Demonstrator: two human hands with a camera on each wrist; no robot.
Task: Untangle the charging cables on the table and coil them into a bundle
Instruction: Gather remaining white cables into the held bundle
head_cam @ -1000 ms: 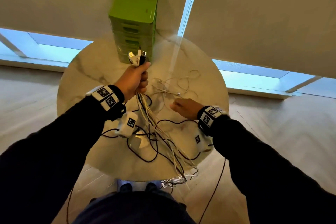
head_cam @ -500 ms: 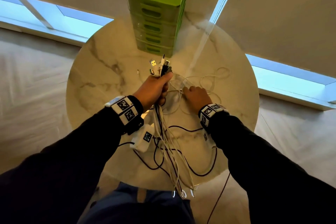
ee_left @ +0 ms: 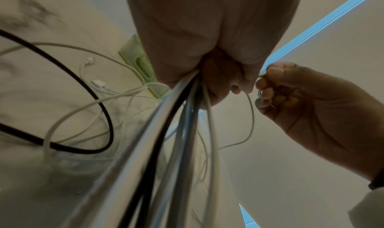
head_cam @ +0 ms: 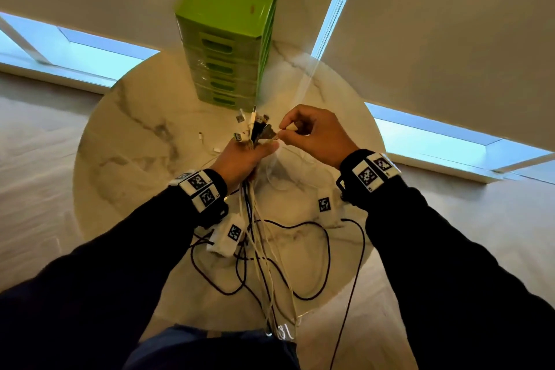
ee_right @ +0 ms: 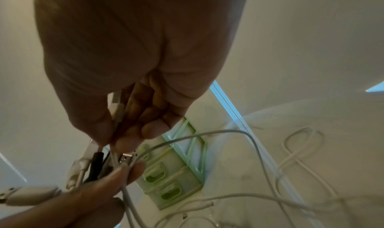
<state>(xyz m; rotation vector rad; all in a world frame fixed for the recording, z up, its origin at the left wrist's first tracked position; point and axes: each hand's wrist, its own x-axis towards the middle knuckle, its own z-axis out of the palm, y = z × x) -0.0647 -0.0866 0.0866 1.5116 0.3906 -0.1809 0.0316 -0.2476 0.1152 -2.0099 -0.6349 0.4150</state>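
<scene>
My left hand grips a bunch of white and black charging cables upright, their plug ends fanned out above the fist. The cables hang down over the round marble table and past its near edge. My right hand sits just right of the plugs and pinches the white plug of one more cable against the bunch. In the left wrist view the cables run out of the left fist. The right wrist view shows my right fingers curled round a white plug.
A green plastic drawer tower stands at the table's far side, close behind the plugs. Loose white cable loops and small white connectors lie on the table. Black cables loop near the front edge. Window blinds hang behind.
My right hand has left the table, lifted a white cable end and brought it up beside the plugs in my left hand. The left hand keeps its grip on the bunch.
</scene>
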